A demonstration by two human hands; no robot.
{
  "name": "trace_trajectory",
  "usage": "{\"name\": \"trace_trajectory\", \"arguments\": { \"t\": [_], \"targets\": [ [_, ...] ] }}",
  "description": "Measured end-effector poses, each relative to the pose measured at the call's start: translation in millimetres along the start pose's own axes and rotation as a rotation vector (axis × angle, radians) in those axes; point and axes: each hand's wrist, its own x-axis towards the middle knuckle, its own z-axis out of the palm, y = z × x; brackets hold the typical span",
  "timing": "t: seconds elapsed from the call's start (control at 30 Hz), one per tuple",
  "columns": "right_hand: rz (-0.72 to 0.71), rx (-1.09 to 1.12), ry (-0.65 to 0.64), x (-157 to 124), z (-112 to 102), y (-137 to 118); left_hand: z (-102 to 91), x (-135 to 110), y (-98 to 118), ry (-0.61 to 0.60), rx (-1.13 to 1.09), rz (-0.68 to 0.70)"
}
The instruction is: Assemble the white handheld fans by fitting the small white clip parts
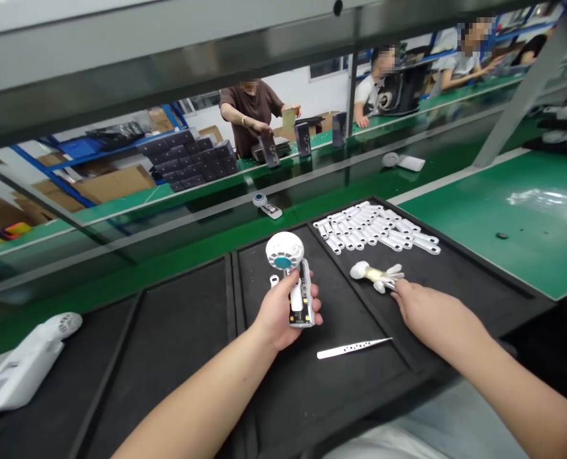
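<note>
My left hand point(276, 312) is wrapped round a white handheld fan point(284, 252), its round head up and a teal disc facing me. The handle is open at the front, showing a dark circuit board point(300, 316) and a white block. Beside the fan lies a small white part point(274, 280), partly hidden. My right hand point(414, 303) has its fingers closed at the near end of a white bundle point(374, 274) with a yellowish middle; its exact kind is unclear. Between my hands, metal tweezers point(353, 349) lie on the black tray point(283, 395).
White handle covers point(369, 226) lie in rows at the tray's back. More fans sit at left point(34, 363) and on the green belt, one nearer point(267, 205), another farther right point(402, 162). A metal beam point(168, 76) crosses overhead. Across the line, a person point(252, 115) handles dark boxes.
</note>
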Motion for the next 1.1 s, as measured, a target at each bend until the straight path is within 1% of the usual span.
{"name": "trace_trajectory", "arguments": {
  "t": [0.07,0.13,0.2,0.27,0.33,0.37,0.4,0.5,0.53,0.57,0.6,0.63,0.7,0.73,0.8,0.87,0.9,1.0,1.1],
  "targets": [
    [0.024,0.047,-0.009,-1,-3,1,2.7,-2,-1,-0.014,0.061,0.053],
    [0.014,0.145,0.036,-7,-13,-3,6.9,-5,-4,-0.015,0.165,0.113],
    [-0.062,0.279,0.159,-18,-28,-13,11.3,-7,-9,0.002,0.257,0.150],
    [-0.192,0.397,0.317,-28,-45,-28,14.7,-10,-13,0.031,0.329,0.169],
    [-0.285,0.447,0.424,-27,-60,-42,16.2,-13,-15,0.018,0.411,0.152],
    [-0.284,0.449,0.432,-22,-66,-46,16.3,-15,-16,-0.017,0.445,0.127],
    [-0.240,0.440,0.401,-14,-71,-49,16.3,-18,-17,-0.067,0.474,0.100],
    [-0.018,0.427,0.174,11,-80,-47,16.9,-28,-17,-0.235,0.527,0.041],
    [0.028,0.440,0.131,15,-81,-45,17.7,-31,-16,-0.258,0.532,0.045],
    [0.051,0.462,0.137,16,-81,-44,18.8,-34,-15,-0.262,0.529,0.052],
    [0.048,0.493,0.192,12,-81,-43,20.2,-35,-14,-0.245,0.513,0.063],
    [0.028,0.527,0.278,6,-81,-44,21.7,-36,-13,-0.207,0.490,0.080],
    [-0.041,0.581,0.441,-13,-79,-50,24.4,-36,-9,-0.095,0.455,0.132],
    [-0.092,0.593,0.478,-22,-77,-54,25.4,-35,-7,-0.040,0.447,0.159],
    [-0.207,0.586,0.466,-36,-75,-64,26.5,-33,-4,0.029,0.441,0.203],
    [-0.280,0.565,0.423,-41,-74,-74,26.4,-32,-4,0.028,0.432,0.220],
    [-0.293,0.561,0.406,-41,-75,-77,26.1,-31,-4,0.018,0.425,0.224],
    [-0.275,0.608,0.371,-42,-80,-76,24.8,-31,-5,0.046,0.424,0.249],
    [-0.223,0.720,0.412,-47,-85,-68,24.6,-32,-3,0.106,0.436,0.259]
  ]
}}
